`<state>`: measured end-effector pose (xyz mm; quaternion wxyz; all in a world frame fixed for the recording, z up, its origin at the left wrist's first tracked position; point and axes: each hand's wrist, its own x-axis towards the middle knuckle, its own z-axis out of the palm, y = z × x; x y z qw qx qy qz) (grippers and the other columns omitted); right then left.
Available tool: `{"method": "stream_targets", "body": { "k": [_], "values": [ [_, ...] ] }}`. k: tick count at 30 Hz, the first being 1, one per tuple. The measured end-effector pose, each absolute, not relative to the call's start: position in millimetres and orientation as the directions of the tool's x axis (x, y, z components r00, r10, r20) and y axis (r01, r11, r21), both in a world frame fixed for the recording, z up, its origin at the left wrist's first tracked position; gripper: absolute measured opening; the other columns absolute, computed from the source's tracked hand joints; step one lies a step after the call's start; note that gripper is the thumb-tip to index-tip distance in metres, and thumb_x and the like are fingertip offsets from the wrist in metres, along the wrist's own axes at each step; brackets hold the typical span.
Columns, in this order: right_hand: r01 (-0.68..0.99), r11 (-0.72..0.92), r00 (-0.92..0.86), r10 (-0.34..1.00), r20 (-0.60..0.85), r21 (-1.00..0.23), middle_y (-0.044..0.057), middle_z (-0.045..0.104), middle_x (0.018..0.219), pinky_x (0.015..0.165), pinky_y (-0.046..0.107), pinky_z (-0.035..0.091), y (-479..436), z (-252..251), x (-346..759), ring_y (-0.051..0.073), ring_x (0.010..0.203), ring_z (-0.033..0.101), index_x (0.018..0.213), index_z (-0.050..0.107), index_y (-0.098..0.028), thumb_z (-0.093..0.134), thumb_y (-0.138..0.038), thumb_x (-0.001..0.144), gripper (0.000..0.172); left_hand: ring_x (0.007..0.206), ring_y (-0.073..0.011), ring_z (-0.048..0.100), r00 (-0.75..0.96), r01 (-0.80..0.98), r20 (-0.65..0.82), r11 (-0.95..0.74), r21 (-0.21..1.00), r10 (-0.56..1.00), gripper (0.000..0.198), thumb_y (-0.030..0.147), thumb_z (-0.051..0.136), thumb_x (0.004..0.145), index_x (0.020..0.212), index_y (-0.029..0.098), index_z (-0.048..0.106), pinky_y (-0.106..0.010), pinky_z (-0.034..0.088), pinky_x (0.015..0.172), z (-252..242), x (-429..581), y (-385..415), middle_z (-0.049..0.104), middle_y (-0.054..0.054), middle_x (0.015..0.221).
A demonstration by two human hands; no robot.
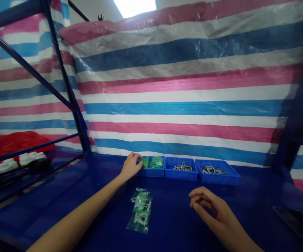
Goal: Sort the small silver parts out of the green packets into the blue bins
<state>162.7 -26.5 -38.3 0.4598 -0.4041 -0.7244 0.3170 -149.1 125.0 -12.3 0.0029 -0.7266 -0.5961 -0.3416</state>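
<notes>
Head view of a blue table (180,227) with both bare hands in frame. The left hand (131,165) is stretched forward with the arm nearly straight, and its fingers (138,157) curl over the near left corner of the left bin (151,173), a shallow blue tray. The fingertips lie against the green packets (154,162) inside that tray. Whether they pinch a packet or only touch it cannot be told, since the knuckles hide the grip. The right hand (210,207) is closer to the body, low over the table surface, with the fingers loosely bent and the thumb close to the forefinger. It holds nothing visible. A clear bag (141,210) of green and white pieces lies flat on the table between the two hands, nearer the body than the left hand and to the left of the right hand, touching neither. Just to the right of the left hand's tray stands the middle bin (181,174), holding small metal parts, and beyond it the right bin (217,179), with larger metal pieces. Both sit ahead of the right hand and well apart from it. A striped tarpaulin (193,87) in pink, blue and white hangs behind the trays. Left of the left arm rises a blue shelf frame (67,87). Beyond the frame lie a red sheet (12,141) and a row of white caps (28,158).
</notes>
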Motion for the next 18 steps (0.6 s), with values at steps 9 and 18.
{"method": "stream_targets", "body": {
  "k": [9, 18],
  "values": [
    [0.296, 0.491, -0.28, 0.865, 0.417, -0.819, 0.002, 0.065, 0.084, 0.07, 0.028, 0.053, -29.6, -48.0, 164.3, 0.018, 0.077, 0.064, 0.099, 0.057, -0.024, 0.049, -0.034, 0.09, 0.015, 0.08, -0.0205, 0.061, 0.214, 0.825, 0.435, -0.401, 0.399, 0.874, 0.018, 0.024, 0.05, 0.083, 0.098, 0.019, 0.059, -0.032, 0.049, 0.075, 10.2, -140.6, 37.9, 0.062, -0.004, 0.086],
    [0.292, 0.452, -0.319, 0.877, 0.36, -0.843, 0.003, 0.064, 0.085, 0.074, 0.029, 0.052, -30.9, -48.9, 159.0, 0.019, 0.082, 0.064, 0.098, 0.058, -0.024, 0.049, -0.035, 0.09, 0.016, 0.098, -0.0248, 0.056, 0.352, 0.833, 0.024, -0.325, 0.448, 0.936, 0.051, 0.033, 0.068, 0.071, 0.117, 0.017, 0.051, -0.037, 0.047, 0.085, -1.6, -126.7, -44.8, 0.046, -0.01, 0.117]
  ]
}}
